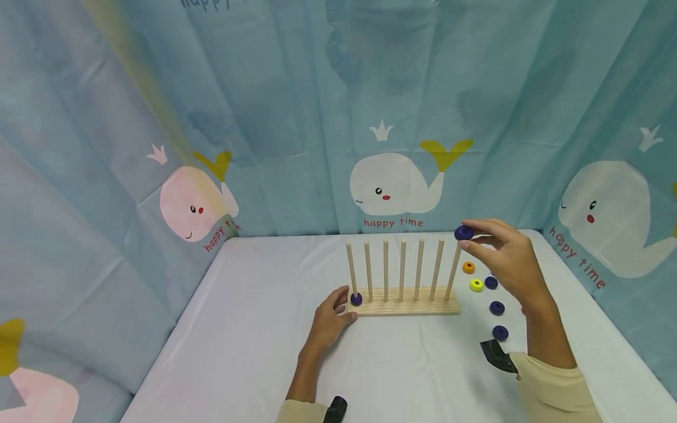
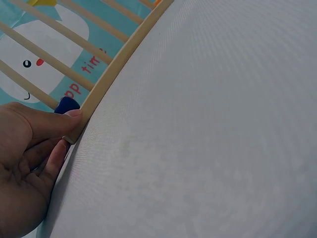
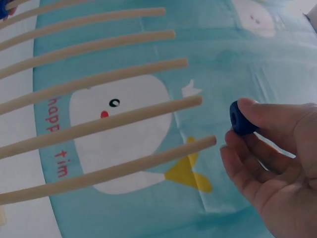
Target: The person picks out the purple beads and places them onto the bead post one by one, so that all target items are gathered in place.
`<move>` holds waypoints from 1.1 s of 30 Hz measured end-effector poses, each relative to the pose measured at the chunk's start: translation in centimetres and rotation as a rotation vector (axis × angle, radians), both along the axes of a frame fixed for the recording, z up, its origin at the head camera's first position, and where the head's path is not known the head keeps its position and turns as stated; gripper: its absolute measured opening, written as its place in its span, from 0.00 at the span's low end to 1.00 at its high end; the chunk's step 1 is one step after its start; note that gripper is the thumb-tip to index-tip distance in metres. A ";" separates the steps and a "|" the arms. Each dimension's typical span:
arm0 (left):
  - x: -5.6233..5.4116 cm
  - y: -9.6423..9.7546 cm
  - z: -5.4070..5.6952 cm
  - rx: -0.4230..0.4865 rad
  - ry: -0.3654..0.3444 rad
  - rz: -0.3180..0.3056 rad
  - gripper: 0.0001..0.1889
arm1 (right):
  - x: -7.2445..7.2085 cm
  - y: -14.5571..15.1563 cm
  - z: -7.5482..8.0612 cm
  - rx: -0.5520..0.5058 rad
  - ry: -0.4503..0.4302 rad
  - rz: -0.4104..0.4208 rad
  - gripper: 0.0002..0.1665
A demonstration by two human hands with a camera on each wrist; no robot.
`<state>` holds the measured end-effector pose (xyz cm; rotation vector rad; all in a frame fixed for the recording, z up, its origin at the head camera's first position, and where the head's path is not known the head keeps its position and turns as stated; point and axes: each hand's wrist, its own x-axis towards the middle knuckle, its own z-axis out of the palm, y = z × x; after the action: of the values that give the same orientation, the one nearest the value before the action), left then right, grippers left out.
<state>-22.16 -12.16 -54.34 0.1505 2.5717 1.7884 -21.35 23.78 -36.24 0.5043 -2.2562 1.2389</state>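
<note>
A wooden peg rack [image 1: 404, 308], a flat base with a row of several upright pegs, stands on the white table. At its left end my left hand [image 1: 328, 323] grips the base, thumb along the front edge in the left wrist view. One dark blue ring [image 2: 67, 105] sits low on the leftmost peg, beside that thumb. My right hand [image 1: 505, 258] pinches another dark blue ring [image 1: 463, 233] between thumb and fingers, up at the top of the rightmost peg. In the right wrist view this held ring [image 3: 242, 119] is apart from the peg tip, its hole facing the pegs.
Loose rings lie right of the rack: an orange ring [image 1: 468, 268], a yellow ring [image 1: 476, 285] and several dark blue rings [image 1: 496, 308]. A bit of red shows behind the right forearm. A blue whale-print curtain [image 1: 296, 147] hangs around the table [image 1: 254, 329].
</note>
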 end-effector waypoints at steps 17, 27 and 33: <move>0.1 0.2 0.3 0.007 0.010 -0.001 0.37 | -0.7 -3.2 1.4 0.035 -0.015 0.141 0.22; 0.2 0.1 0.3 0.015 0.011 -0.002 0.36 | -1.4 -5.3 1.2 0.021 0.018 0.218 0.22; 0.2 0.0 0.3 0.024 0.009 -0.005 0.37 | -1.6 -6.3 1.2 0.031 0.024 0.231 0.23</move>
<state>-21.95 -12.14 -54.04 0.1657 2.5542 1.8221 -22.96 17.44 -35.08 0.8062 -2.2477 1.3018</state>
